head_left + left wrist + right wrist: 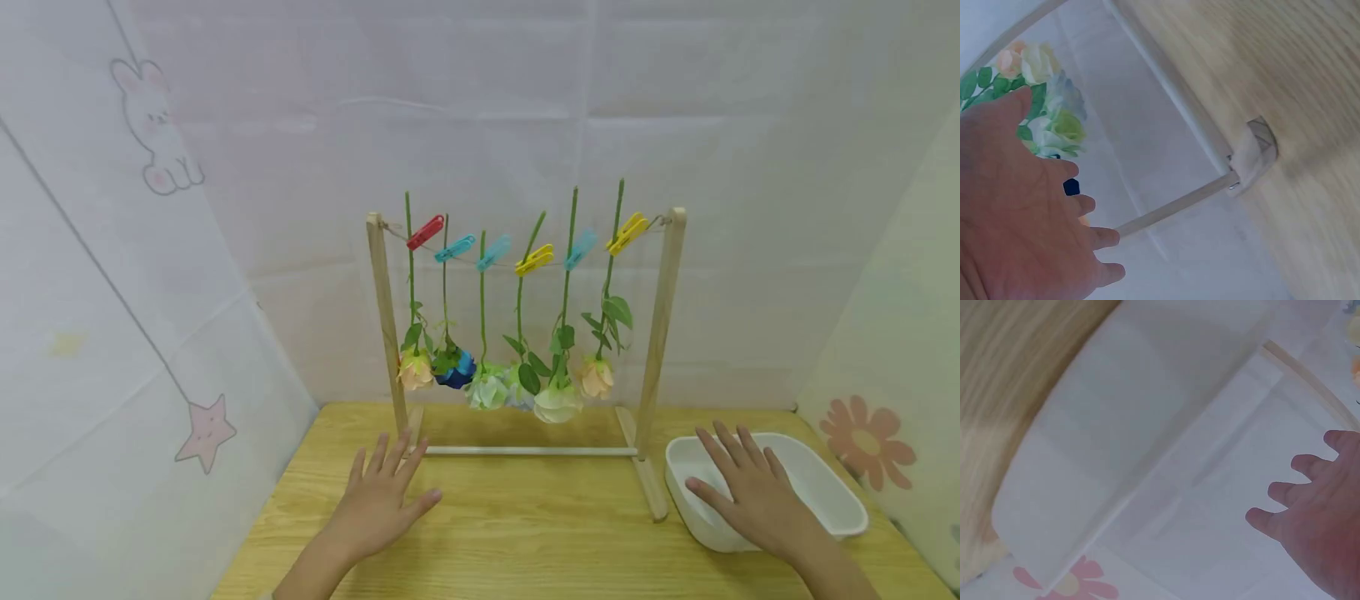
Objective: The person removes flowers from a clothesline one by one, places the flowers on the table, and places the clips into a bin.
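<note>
With fingers spread and nothing held, my left hand [377, 508] hovers above the table in front of the left post of a wooden rack [658, 333]. My right hand [757, 492], fingers also spread, is over the white plastic basin [840, 508] and holds nothing. Several artificial flowers hang head down from the rack's string, each stem clipped by a clothespin. Among them are a blue rose [457, 369], a white rose [558, 404] and a peach rose [597, 377]. The clothespins are a red one [426, 232], blue ones and a yellow one [627, 234] at the right end.
The rack stands on a wood-grain table [495, 533], its feet joined by a white crossbar [525, 451] low down. Pale cloth walls [480, 100] with printed figures close in the back and both sides.
</note>
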Tool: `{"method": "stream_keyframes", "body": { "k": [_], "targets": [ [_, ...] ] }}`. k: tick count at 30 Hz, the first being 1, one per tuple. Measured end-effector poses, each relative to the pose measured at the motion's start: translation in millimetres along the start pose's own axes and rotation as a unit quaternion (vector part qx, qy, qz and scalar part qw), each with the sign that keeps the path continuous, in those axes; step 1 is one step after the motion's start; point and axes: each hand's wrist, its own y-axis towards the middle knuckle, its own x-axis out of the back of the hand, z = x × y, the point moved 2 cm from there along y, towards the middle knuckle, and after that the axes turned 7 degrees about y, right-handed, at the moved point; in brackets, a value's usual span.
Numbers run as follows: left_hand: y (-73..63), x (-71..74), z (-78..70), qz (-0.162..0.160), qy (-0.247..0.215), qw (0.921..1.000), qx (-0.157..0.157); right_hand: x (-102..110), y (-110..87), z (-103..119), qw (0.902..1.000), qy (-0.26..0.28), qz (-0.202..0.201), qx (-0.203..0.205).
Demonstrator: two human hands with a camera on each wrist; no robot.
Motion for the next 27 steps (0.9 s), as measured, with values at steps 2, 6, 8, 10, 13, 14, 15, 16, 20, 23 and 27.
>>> {"method": "stream_keyframes", "body": {
  "k": [2, 6, 8, 10, 13, 14, 15, 16, 20, 23, 27],
  "targets": [
    [1.4, 4.4, -3.5, -0.003, 0.01, 0.9999, -0.008, 4, 2.4, 0, 1.0, 0.0, 0.0, 0.005],
    [4.6, 11.4, -8.5, -0.01, 0.035, 0.9991, -0.021, 14, 7.0, 2, 0.9998, -0.006, -0.009, 0.015],
    [6.3, 14.5, -10.4, -0.01, 0.039, 0.9989, -0.025, 17, 9.0, 3, 0.9997, -0.007, -0.014, 0.021],
    [7.8, 17.5, -11.9, -0.013, 0.041, 0.9987, -0.029, 21, 10.3, 5, 0.9996, 0.003, -0.016, 0.024],
    [9.9, 22.8, -14.3, -0.019, 0.037, 0.9986, -0.033, 26, 12.2, 7, 0.999, 0.028, -0.018, 0.031],
    [10.6, 24.9, -15.3, -0.021, 0.035, 0.9986, -0.034, 29, 12.7, 8, 0.9986, 0.038, -0.017, 0.032],
    [11.4, 26.8, -16.5, -0.022, 0.032, 0.9986, -0.034, 32, 13.3, 9, 0.9981, 0.048, -0.018, 0.034],
    [12.1, 29.2, -17.9, -0.024, 0.025, 0.9988, -0.034, 34, 14.1, 9, 0.9976, 0.056, -0.018, 0.036],
    [15.8, 37.9, -24.6, -0.017, -0.006, 0.9994, -0.031, 46, 17.2, 15, 0.9957, 0.081, -0.017, 0.043],
    [19.4, 42.5, -29.3, -0.011, -0.02, 0.9993, -0.029, 53, 19.8, 20, 0.9944, 0.094, -0.011, 0.046],
    [23.8, 46.3, -34.5, -0.011, -0.029, 0.9991, -0.03, 64, 22.5, 28, 0.994, 0.1, -0.005, 0.044]
  ]
}}
